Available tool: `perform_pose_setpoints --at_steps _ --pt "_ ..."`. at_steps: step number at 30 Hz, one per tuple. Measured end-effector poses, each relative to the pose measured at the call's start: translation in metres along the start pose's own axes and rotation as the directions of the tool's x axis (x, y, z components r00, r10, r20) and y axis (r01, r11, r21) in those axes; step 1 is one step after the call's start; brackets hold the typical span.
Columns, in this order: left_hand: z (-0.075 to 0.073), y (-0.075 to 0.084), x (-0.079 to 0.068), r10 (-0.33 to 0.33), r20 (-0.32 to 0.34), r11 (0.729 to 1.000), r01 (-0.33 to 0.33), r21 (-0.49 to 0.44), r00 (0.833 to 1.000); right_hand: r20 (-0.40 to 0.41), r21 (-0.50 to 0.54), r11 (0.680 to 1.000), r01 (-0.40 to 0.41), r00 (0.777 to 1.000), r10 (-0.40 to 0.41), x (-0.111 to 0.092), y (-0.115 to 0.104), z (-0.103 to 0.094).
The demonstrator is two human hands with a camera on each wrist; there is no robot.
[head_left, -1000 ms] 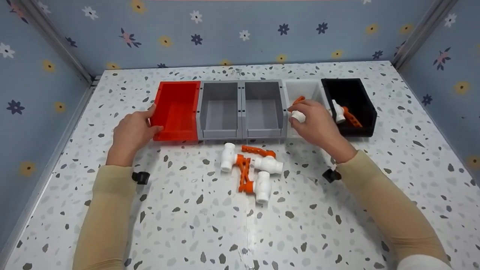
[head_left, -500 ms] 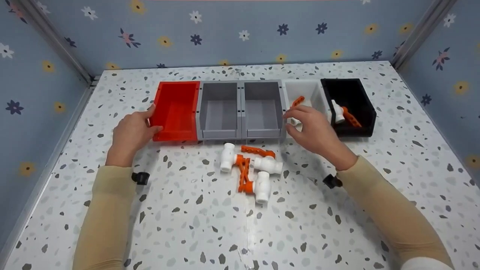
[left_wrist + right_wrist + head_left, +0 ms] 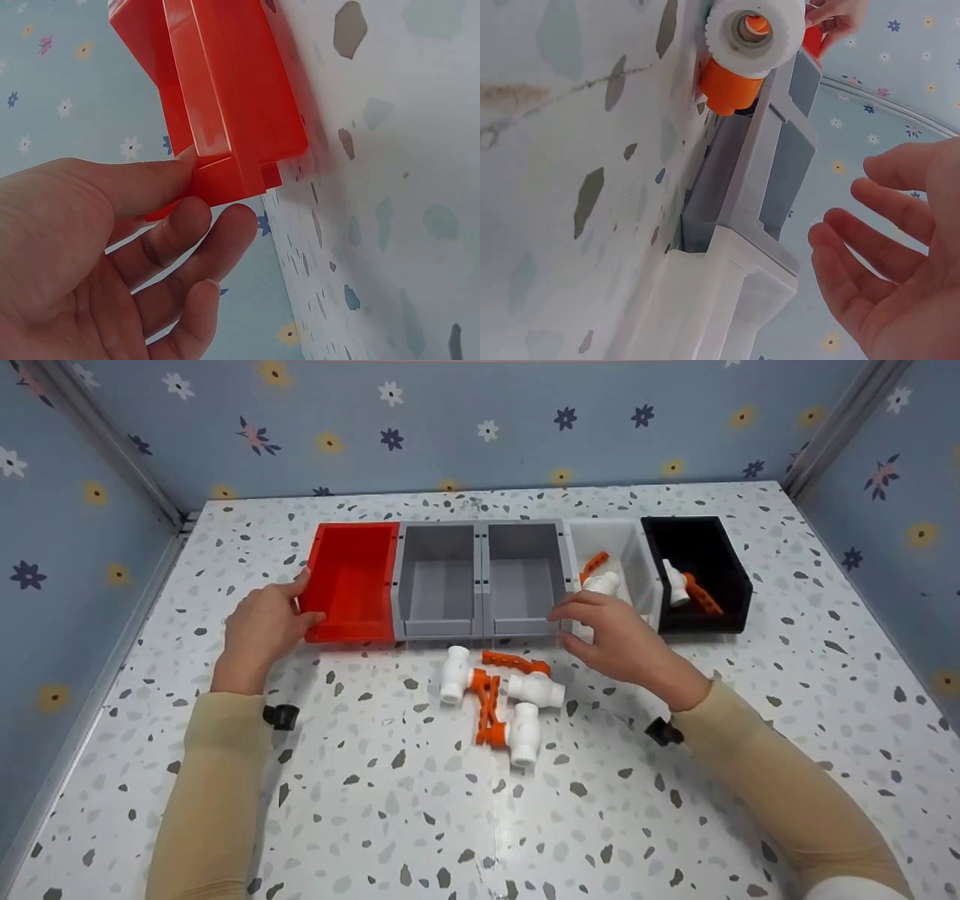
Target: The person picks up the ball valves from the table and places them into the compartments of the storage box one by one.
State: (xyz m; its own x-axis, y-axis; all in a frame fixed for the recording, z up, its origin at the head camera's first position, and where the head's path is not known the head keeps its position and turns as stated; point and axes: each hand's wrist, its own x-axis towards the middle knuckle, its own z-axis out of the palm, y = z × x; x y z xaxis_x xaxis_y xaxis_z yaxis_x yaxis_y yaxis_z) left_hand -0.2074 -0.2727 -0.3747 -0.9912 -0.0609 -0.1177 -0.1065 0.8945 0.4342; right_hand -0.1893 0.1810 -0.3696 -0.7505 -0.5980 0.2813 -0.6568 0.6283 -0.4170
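My left hand (image 3: 262, 626) grips the left wall of the red bin (image 3: 352, 631). In the left wrist view, the thumb (image 3: 154, 184) lies over the bin's front corner and fingers rest against its outside. My right hand (image 3: 619, 645) holds nothing, its fingers loosely bent over the front of the white bin (image 3: 652, 611). Inside that bin lies a white ball valve (image 3: 602, 583) with an orange handle, partly hidden by the hand. Three more valves with orange handles, including a front valve (image 3: 526, 735), lie on the table before the bins.
Two grey bins (image 3: 442, 628) stand between the red and white ones, in one joined row. At the right end, a black bin (image 3: 709, 624) contains another ball valve (image 3: 677, 585). Flower-patterned walls (image 3: 480, 457) enclose the speckled table (image 3: 420, 810) at the back and sides.
My right hand has let go of a valve in the white bin and drawn back toward the front left, uncovering it. The left hand stays on the red bin.
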Motion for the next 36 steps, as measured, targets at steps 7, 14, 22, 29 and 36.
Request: perform_pose_setpoints --at_steps 7,14,22,29,36 --pt "0.000 0.000 -0.001 -0.011 0.004 1.000 0.011 -0.009 1.000 0.112 0.023 0.999 0.025 0.993 -0.027 -0.004 0.002 0.007" --pt "0.000 0.000 -0.001 0.005 -0.005 1.000 -0.005 -0.003 1.000 0.239 0.074 0.996 0.052 0.969 -0.068 -0.005 0.004 0.015" --pt "0.001 -0.001 0.000 -0.008 0.011 1.000 0.008 0.000 1.000 0.428 0.096 0.995 0.000 0.903 -0.041 -0.005 0.003 0.021" --pt "0.000 0.001 -0.001 -0.007 0.001 1.000 0.007 -0.010 1.000 0.480 0.079 0.997 -0.006 0.877 -0.032 -0.004 0.000 0.023" --pt "0.000 0.001 -0.001 -0.014 0.008 1.000 0.014 -0.009 1.000 0.486 0.067 0.998 0.009 0.873 -0.041 -0.002 -0.002 0.025"
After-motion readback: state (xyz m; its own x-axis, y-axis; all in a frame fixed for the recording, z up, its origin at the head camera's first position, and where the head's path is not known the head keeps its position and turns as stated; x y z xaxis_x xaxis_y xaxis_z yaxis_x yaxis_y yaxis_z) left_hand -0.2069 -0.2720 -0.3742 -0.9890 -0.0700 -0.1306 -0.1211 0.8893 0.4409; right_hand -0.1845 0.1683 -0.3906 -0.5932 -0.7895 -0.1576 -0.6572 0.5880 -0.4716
